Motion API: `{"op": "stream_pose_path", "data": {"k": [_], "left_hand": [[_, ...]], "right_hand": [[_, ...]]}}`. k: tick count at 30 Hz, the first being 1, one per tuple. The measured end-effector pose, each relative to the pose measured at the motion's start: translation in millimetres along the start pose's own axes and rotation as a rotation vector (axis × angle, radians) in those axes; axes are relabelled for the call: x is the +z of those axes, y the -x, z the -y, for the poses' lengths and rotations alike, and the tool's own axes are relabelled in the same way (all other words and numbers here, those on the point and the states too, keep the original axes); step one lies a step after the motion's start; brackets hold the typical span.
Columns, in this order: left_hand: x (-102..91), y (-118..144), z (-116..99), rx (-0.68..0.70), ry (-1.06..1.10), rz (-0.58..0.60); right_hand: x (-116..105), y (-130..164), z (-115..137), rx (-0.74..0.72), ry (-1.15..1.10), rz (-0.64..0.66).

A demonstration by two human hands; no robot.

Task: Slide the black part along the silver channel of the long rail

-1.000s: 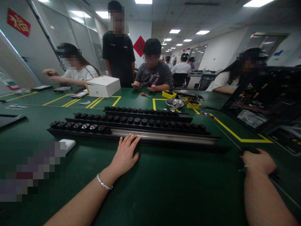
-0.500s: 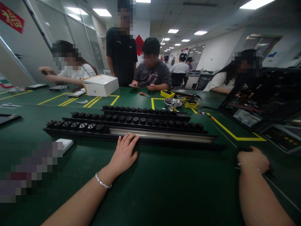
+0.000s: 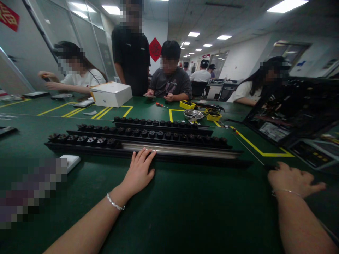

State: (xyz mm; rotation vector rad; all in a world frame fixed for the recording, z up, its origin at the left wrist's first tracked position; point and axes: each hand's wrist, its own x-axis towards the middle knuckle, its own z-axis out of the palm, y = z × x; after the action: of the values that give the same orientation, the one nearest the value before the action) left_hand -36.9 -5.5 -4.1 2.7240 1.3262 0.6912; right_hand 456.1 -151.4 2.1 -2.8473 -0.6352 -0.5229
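Note:
My left hand lies open, its fingertips on the near edge of the nearest long black power strip housing. That housing has several black socket modules at its left end, and a bare metallic channel to the right. Two more black strips, the middle one and the far one, lie behind it with rows of sockets. At the right, my right hand is bent over a dark object, mostly hidden beneath it. The little finger sticks out to the right.
A white box, an orange screwdriver, yellow bins and a metal bowl sit farther back. An open black computer case stands at the right. A white item lies at left. Several people sit or stand around the green table.
My right hand has shifted slightly right, and its little finger now stretches outward. My left hand stays on the strip. The view has moved slightly.

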Motion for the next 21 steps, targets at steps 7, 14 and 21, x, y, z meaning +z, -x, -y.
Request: {"op": "stream_pose_path", "data": {"k": [7, 14, 21], "left_hand": [[-1.0, 0, -1, 0.001, -0.009, 0.000], [0.8, 1, -1, 0.006, -0.013, -0.010], [0.9, 1, -1, -0.001, -0.009, -0.011]], "right_hand": [[12, -15, -13, 0.113, -0.175, 0.178], [26, -40, -13, 0.057, -0.111, 0.149], [40, -66, -18, 0.145, -0.092, 0.131]]}}
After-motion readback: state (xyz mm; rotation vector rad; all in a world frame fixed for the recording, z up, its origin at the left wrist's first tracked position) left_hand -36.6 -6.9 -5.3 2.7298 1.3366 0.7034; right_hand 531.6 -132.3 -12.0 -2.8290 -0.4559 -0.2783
